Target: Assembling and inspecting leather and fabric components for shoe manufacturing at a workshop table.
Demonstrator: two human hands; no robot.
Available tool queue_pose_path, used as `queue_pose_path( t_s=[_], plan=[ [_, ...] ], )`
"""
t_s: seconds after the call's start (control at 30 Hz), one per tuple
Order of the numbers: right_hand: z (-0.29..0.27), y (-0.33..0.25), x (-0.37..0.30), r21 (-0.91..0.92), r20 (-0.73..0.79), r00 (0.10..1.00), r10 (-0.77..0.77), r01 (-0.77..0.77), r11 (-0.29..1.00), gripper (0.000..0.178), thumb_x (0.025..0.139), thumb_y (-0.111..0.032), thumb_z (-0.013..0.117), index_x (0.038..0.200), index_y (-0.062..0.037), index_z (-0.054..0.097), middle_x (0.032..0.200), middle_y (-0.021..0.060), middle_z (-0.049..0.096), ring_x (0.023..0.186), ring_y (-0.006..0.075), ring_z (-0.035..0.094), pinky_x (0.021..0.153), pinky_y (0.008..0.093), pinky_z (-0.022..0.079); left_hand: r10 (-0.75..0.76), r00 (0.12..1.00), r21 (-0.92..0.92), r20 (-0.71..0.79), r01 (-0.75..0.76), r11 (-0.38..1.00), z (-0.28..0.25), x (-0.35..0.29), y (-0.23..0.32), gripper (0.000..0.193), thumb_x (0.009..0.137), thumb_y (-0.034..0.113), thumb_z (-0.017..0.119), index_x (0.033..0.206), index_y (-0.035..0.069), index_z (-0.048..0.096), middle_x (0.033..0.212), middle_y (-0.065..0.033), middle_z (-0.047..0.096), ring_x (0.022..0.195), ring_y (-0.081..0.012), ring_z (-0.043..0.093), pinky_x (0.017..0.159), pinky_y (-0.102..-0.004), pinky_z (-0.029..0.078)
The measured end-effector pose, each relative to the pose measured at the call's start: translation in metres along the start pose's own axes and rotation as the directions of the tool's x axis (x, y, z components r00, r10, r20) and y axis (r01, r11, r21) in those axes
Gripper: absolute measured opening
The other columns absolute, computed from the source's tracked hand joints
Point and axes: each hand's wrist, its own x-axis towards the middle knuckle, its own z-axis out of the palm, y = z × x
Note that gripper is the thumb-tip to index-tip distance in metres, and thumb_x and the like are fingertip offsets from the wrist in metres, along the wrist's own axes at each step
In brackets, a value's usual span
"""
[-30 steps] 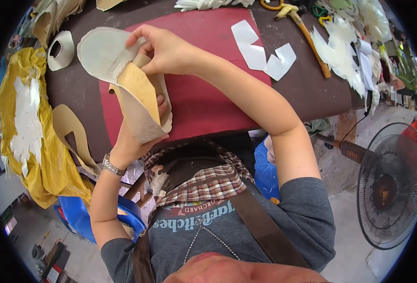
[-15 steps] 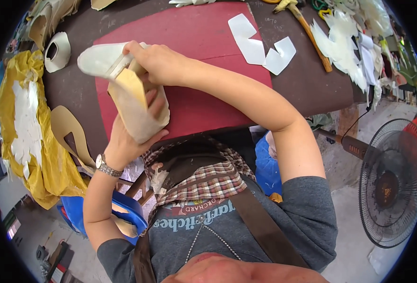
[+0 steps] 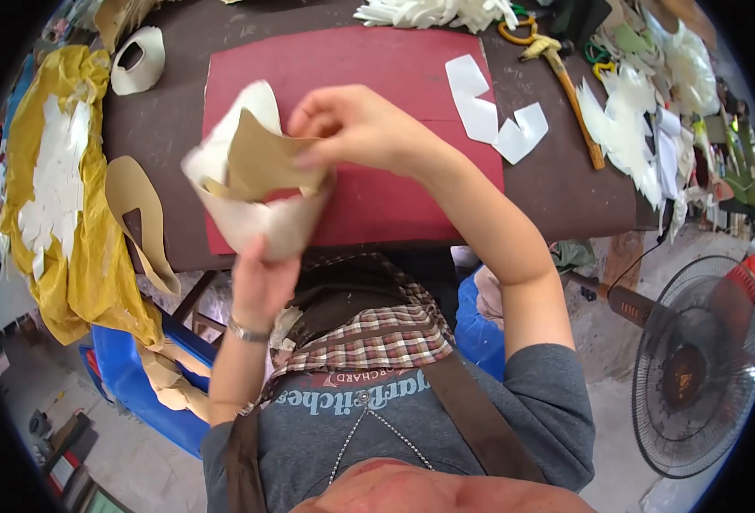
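Fingers of the left hand (image 3: 266, 280) hold the pale shell (image 3: 258, 221) from below, up over the red mat (image 3: 394, 209) on the desk (image 3: 565, 198). The right hand (image 3: 362, 128) has curled fingers at the edge of the tan sheet (image 3: 264, 158) standing in the shell; too blurry to tell if they pinch. Best to hold the shell still and bend the sheet gently.

A held piece (image 3: 256, 221) over the mat (image 3: 386, 205), with an inner piece (image 3: 262, 158) inside it.
On the bench (image 3: 548, 201), one cut-out (image 3: 477, 120) lies on the mat's right side, a second cut-out (image 3: 531, 124) just beyond its edge, then a hammer (image 3: 577, 111); a strip (image 3: 129, 182) lies left of the mat, and a fan (image 3: 685, 368) stands apart (lower right of the frame).
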Motion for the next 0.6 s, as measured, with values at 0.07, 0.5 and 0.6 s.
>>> queue_pose_path(
  t_s=[0.07,0.5,0.6],
  plan=[
    [-0.003,0.006,-0.018,0.037,0.009,0.998,-0.060,0.060,0.998,0.028,0.082,-0.002,0.069,0.108,0.0008,0.059,0.096,0.0065,0.066,0.089,0.0114,0.061,0.077,0.0257,0.050,-0.023,0.998,-0.096,-0.060,0.018,0.995,0.011,-0.022,-0.014,0.062,0.079,0.020,0.075,0.132,0.001,0.047,0.130,-0.0109,0.056,0.118,-0.0219,0.055,0.104,-0.0386,0.041],
    [0.012,-0.028,-0.012,-0.375,-0.316,0.907,-0.280,0.152,0.915,0.018,0.092,-0.010,0.063,0.107,-0.0004,0.064,0.094,0.0006,0.067,0.085,0.0063,0.060,0.074,0.0222,0.049,0.201,0.717,0.712,0.668,-0.694,0.112,0.049,0.079,0.153,0.102,0.066,0.045,0.082,0.144,0.000,0.035,0.140,-0.0161,0.047,0.134,-0.0272,0.041,0.109,-0.0379,0.035],
    [0.003,-0.032,-0.015,-0.333,-0.396,0.862,-0.315,0.185,0.925,0.018,0.091,-0.011,0.063,0.104,0.0005,0.065,0.088,0.0017,0.067,0.081,0.0073,0.060,0.071,0.0245,0.050,-0.085,0.793,0.757,0.603,-0.536,0.375,0.040,0.158,0.144,0.089,0.082,0.057,0.066,0.141,-0.002,0.037,0.134,-0.0179,0.051,0.123,-0.0273,0.050,0.104,-0.0359,0.039]
  ],
)
